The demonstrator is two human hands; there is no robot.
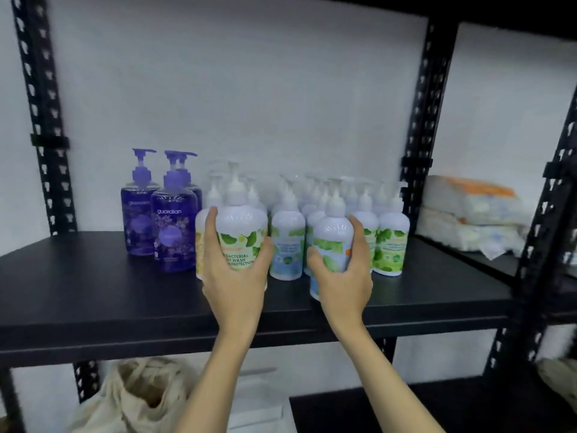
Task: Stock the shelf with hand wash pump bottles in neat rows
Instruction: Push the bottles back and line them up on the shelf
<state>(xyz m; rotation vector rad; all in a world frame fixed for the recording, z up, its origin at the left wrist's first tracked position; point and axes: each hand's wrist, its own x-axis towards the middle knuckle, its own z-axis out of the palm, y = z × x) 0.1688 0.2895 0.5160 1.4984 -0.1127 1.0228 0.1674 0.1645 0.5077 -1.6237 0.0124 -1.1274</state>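
Both hands are wrapped around hand wash pump bottles at the front of the black shelf [93, 295]: the left hand [232, 276] grasps a white bottle with a green leaf label [242, 232], fingers curled round its left side and thumb on its right, while the right hand [343, 276] grips a second white bottle [332, 232] the same way. Held by the body with pumps upright, each bottle looks ready to be slid into line at the head of its row, label facing out. Behind them, toward 12 o'clock, the other white bottles [288, 232] stand close together in short rows running back to the wall. At 10 o'clock stand purple bottles [175, 226] with purple pumps. The white bottles are rounded at the shoulder, glossy, with slim white pumps.
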